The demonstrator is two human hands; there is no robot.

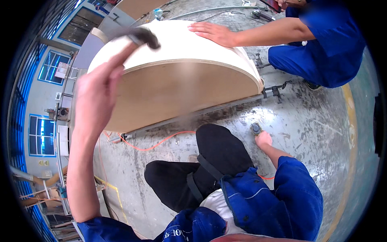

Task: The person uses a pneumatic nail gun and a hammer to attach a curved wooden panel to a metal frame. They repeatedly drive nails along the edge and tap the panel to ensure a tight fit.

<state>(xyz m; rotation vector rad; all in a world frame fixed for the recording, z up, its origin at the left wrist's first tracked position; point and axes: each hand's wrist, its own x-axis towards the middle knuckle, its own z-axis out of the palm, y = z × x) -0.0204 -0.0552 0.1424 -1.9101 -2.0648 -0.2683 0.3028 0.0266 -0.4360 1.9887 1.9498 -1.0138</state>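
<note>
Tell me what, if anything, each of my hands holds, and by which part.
Your left hand holds a hammer by its handle. Your right hand grips a round-topped tool; kind and part are unclear.

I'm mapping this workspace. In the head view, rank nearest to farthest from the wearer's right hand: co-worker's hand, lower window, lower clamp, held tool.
1. Tool, in the right hand.
2. Lower clamp, by the panel's right end.
3. Co-worker's hand, farther ahead on the panel.
4. Lower window, far left.
</note>
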